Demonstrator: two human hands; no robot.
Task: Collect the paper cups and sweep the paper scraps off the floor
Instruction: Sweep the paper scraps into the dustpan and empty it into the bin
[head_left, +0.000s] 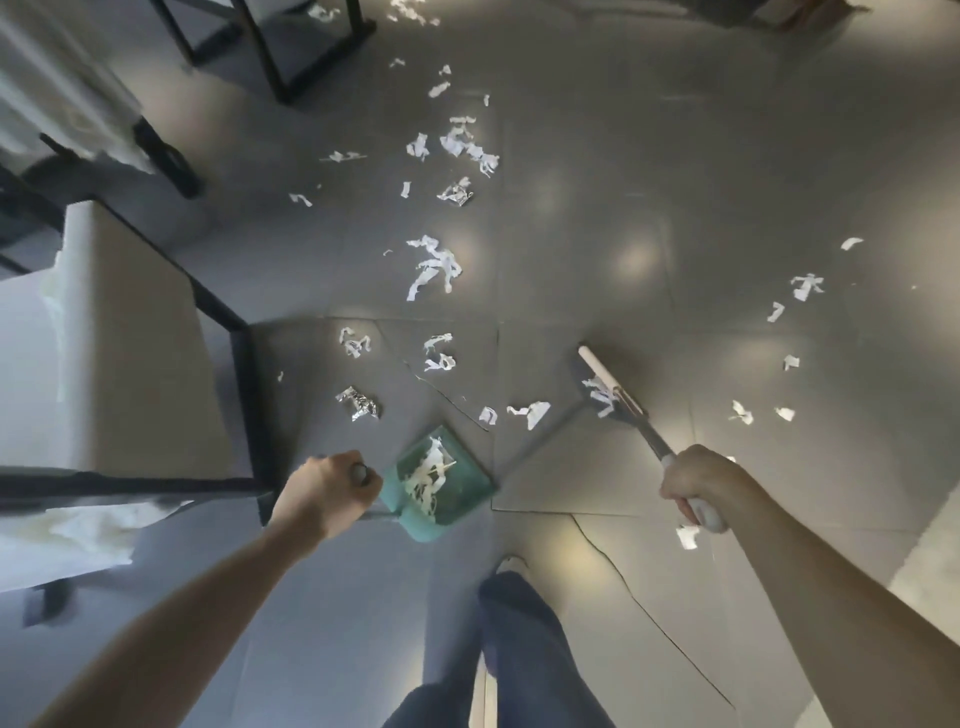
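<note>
Currently left hand (324, 493) grips the dustpan (434, 483) handle, right hand (698, 486) grips the broom (610, 389); scraps (434, 267) litter the floor (623, 171) ahead, so short strokes toward the pan's lip seem advisable.

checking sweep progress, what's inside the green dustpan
A heap of white paper scraps lies in the green dustpan. Whatever sits beneath the heap is covered.

white chair (130, 332), crumpled foil (358, 404), grey floor (623, 156)
</note>
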